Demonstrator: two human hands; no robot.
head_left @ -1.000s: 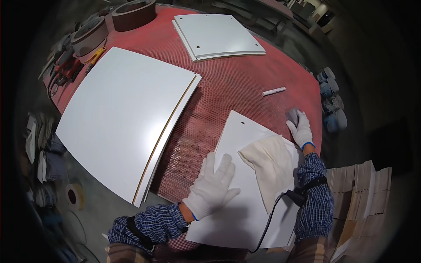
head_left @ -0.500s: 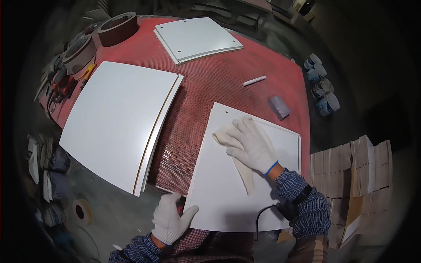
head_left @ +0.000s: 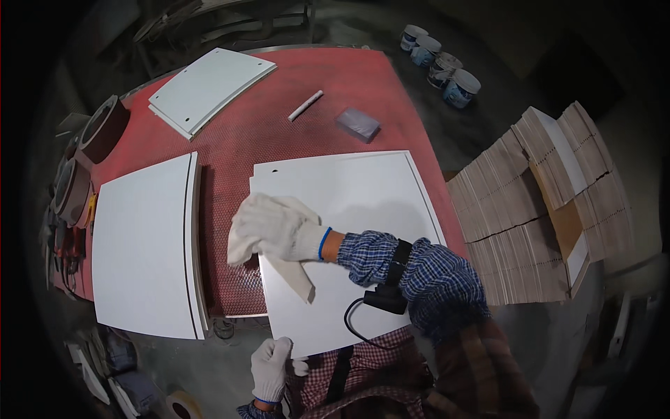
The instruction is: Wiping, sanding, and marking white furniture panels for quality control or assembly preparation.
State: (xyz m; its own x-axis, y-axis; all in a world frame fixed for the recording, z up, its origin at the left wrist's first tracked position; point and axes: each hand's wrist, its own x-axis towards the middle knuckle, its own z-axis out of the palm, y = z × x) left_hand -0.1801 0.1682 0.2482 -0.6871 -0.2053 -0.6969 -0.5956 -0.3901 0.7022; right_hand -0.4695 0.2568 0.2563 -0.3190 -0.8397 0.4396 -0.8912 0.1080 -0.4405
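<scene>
A white square panel (head_left: 363, 202) lies flat on the red perforated table (head_left: 279, 133) in front of me. My right hand (head_left: 276, 227), in a white glove, presses a pale cloth (head_left: 293, 276) against the panel's left edge. My left hand (head_left: 270, 366), also gloved, grips the panel's near left corner at the table's front edge.
A large white panel (head_left: 143, 244) lies at the left, a stack of smaller white panels (head_left: 209, 87) at the far left. A white marker (head_left: 306, 105) and a grey block (head_left: 357, 124) sit beyond the panel. Paint tins (head_left: 447, 70) and stacked cardboard (head_left: 530, 209) are at the right. Tape rolls (head_left: 101, 129) sit left.
My right hand has swept the cloth from the panel's middle over to its left edge. My left hand stays at the near corner; the view has shifted.
</scene>
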